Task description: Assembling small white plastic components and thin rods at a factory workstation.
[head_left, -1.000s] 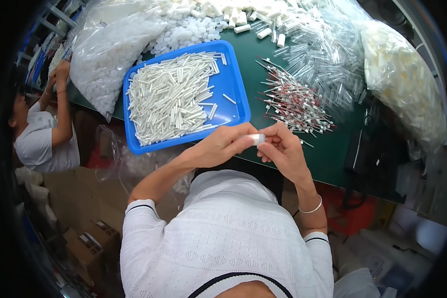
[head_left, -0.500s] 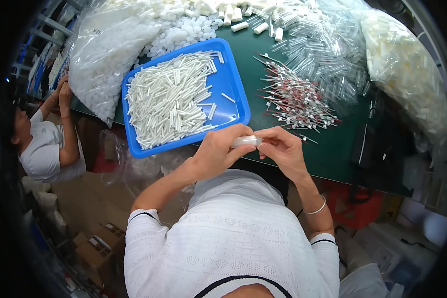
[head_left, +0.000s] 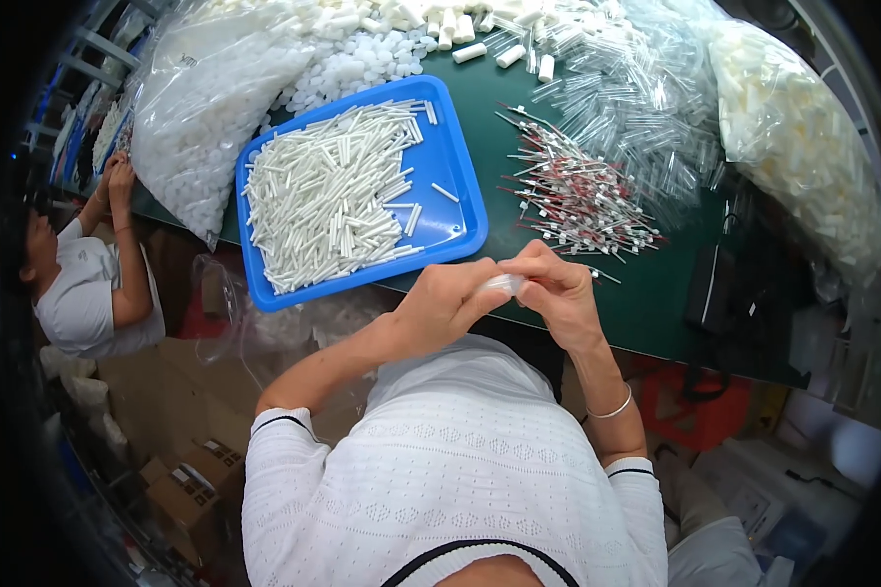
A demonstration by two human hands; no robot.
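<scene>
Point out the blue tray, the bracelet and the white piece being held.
Tray (head_left: 440, 152), head view: bare inner floor, right side.
Bracelet (head_left: 617, 412), head view: lower curve of its band.
White piece (head_left: 502, 283), head view: middle of its exposed part.

Bright light covers the green surface (head_left: 494, 127), while the floor (head_left: 201, 386) below lies dimmer. Glare streaks the left plastic bag (head_left: 201, 117); the pale held piece (head_left: 504, 284) looks washed out, detail soft. Fisheye distortion bends the outer edges into blackness.
</scene>
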